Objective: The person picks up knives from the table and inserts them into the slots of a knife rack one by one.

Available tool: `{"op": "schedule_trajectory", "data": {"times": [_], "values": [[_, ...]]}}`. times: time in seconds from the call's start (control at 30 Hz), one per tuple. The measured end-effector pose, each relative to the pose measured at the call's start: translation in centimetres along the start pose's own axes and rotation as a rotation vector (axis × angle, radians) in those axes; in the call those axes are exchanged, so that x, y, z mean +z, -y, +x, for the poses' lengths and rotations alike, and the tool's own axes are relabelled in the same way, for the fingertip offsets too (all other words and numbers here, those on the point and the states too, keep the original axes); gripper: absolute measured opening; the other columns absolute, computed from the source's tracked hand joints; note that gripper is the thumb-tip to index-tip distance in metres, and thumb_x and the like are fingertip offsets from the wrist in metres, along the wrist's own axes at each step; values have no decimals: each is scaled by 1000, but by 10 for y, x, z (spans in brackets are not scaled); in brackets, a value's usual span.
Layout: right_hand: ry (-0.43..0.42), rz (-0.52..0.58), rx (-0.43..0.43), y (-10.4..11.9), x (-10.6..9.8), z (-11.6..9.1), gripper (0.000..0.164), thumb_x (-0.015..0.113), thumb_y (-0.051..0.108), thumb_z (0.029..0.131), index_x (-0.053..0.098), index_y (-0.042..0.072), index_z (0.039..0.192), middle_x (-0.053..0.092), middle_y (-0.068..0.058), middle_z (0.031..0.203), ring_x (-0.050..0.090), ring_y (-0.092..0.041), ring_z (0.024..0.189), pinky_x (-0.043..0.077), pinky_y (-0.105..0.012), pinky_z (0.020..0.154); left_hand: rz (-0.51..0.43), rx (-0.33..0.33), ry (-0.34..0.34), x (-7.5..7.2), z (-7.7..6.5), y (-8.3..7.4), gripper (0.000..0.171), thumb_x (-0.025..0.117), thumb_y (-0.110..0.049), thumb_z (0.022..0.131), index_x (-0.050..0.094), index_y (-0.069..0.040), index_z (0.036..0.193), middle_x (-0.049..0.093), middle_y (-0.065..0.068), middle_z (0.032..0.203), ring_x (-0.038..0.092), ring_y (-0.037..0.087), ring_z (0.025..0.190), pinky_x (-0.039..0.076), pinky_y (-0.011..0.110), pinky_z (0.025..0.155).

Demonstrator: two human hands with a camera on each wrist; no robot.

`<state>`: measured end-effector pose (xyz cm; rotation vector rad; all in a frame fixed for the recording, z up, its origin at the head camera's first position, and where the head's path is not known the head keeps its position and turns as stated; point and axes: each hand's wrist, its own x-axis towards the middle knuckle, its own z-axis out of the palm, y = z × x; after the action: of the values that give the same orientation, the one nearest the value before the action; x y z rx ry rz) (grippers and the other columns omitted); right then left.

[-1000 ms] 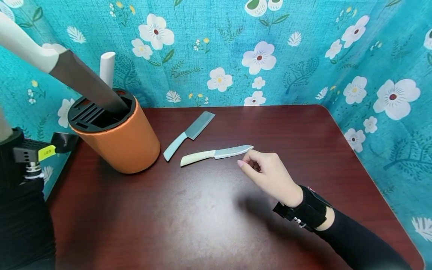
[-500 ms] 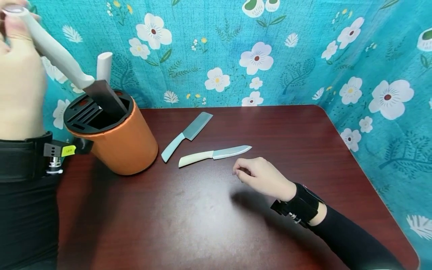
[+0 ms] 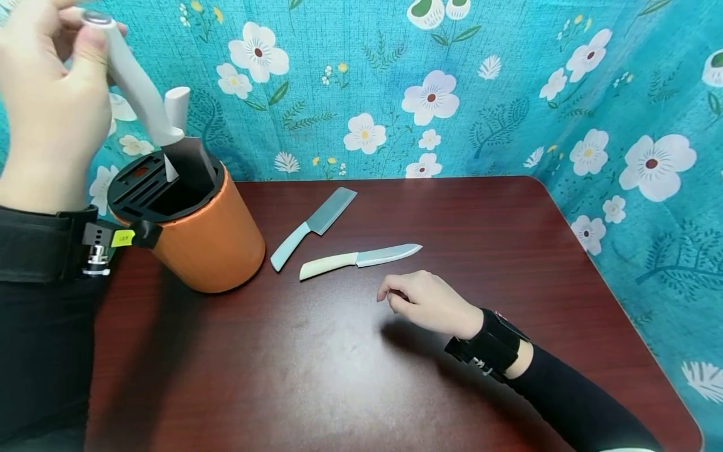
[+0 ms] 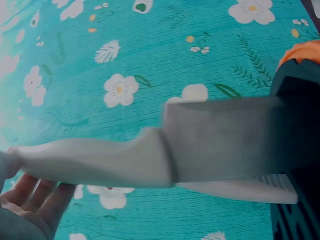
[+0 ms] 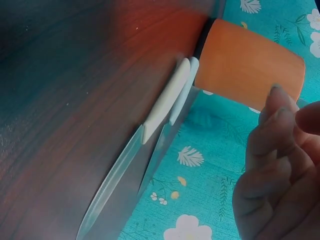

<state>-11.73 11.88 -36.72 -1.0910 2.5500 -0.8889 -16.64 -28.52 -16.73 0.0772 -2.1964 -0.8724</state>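
Across the middle of the scene, the glossy dark red table (image 3: 339,376) carries everything, and its smooth top may let a bumped blade slide. At its left stands the orange holder (image 3: 220,251); a hard sideways pull on something inside could tip it. Into its mouth leans the broad grey-bladed knife (image 3: 149,103), tilted, handle up and to the left, the lower blade inside the opening. Your left hand (image 3: 53,107) grips that handle near its butt end, thumb and fingers curled round it; so high a hold gives the blade leverage, and a small wrist turn could scrape it on the rim or twist it loose. Your right hand (image 3: 426,304), fingers loosely bent, holds nothing and seems to hover over the table. The pale blue cleaver (image 3: 332,212) lies flat to the right of the holder, its edge unguarded. Nearer lies the cream-handled knife (image 3: 381,256), its point facing right, near your right hand, so a careless reach to the far side could meet it. The second white handle (image 3: 177,107) stands just beyond the held knife; swing right and the two may knock. Whether they touch, you cannot tell.
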Motion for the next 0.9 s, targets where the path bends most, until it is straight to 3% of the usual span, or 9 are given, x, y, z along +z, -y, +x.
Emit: {"op": "schedule_trajectory", "data": {"times": [0.13, 0.2, 0.3, 0.43, 0.5, 0.63, 0.77, 0.83, 0.9], "values": [[9, -12, 1, 0, 3, 0, 27, 48, 5, 92, 70, 17, 102, 46, 13, 65, 36, 2, 56, 33, -17, 55, 119, -28, 45, 5, 1, -1, 33, 45, -34, 107, 65, -30, 134, 65, -18, 126, 54, -11, 113, 39, 10, 104], [11, -23, -3, 0, 4, 0, 27, 49, 5, 92, 70, 17, 102, 47, 13, 65, 35, 2, 56, 34, -16, 56, 177, -55, 65, 7, 0, -1, 35, 43, -34, 108, 66, -30, 133, 66, -17, 130, 45, -18, 106, 38, 10, 96], [6, -35, -8, 0, 5, -1, 26, 50, 6, 92, 70, 17, 102, 47, 14, 65, 35, 2, 57, 34, -16, 56, 223, -79, 72, 8, -1, 0, 37, 40, -35, 108, 68, -27, 132, 66, -15, 132, 35, -21, 103, 37, 14, 94], [-11, -59, -19, -2, 6, 1, 24, 52, 7, 92, 71, 18, 101, 49, 14, 65, 35, 2, 57, 33, -16, 56, 223, -78, 78, 9, -1, 1, 38, 40, -36, 108, 68, -28, 131, 65, -15, 133, 35, -21, 104, 37, 14, 95], [-28, -97, -32, -3, 7, 5, 23, 53, 7, 93, 72, 17, 101, 53, 13, 66, 35, 2, 57, 32, -16, 55, 218, -72, 73, 8, -1, 2, 38, 40, -37, 108, 69, -27, 131, 65, -15, 133, 42, -18, 108, 37, 14, 97], [-84, -250, -64, -5, 11, 22, 20, 59, 9, 94, 75, 16, 103, 69, 9, 79, 42, 1, 60, 32, -14, 53, 215, -15, 53, 4, -5, 3, 39, 41, -37, 108, 68, -23, 133, 64, -7, 138, 55, -1, 126, 38, 12, 109], [-111, -414, -70, -8, 16, 44, 20, 66, 10, 93, 77, 14, 109, 76, 3, 97, 56, -5, 66, 39, -17, 52, 225, 104, 24, -1, -15, -2, 41, 43, -33, 108, 65, -13, 136, 57, 0, 149, 51, 18, 139, 39, 25, 117], [-118, -477, -82, -10, 20, 57, 20, 69, 12, 92, 76, 13, 111, 75, 0, 100, 62, -10, 73, 47, -21, 55, 223, 189, -26, -4, -24, -7, 42, 43, -31, 107, 66, -8, 134, 56, 3, 149, 50, 23, 140, 35, 29, 120], [-128, -540, -106, -12, 28, 71, 20, 71, 13, 91, 75, 12, 111, 74, 0, 101, 66, -15, 81, 53, -25, 62, 181, 279, -120, -1, -39, -15, 38, 48, -26, 105, 70, -4, 127, 61, 9, 143, 52, 30, 136, 37, 40, 117]]}}
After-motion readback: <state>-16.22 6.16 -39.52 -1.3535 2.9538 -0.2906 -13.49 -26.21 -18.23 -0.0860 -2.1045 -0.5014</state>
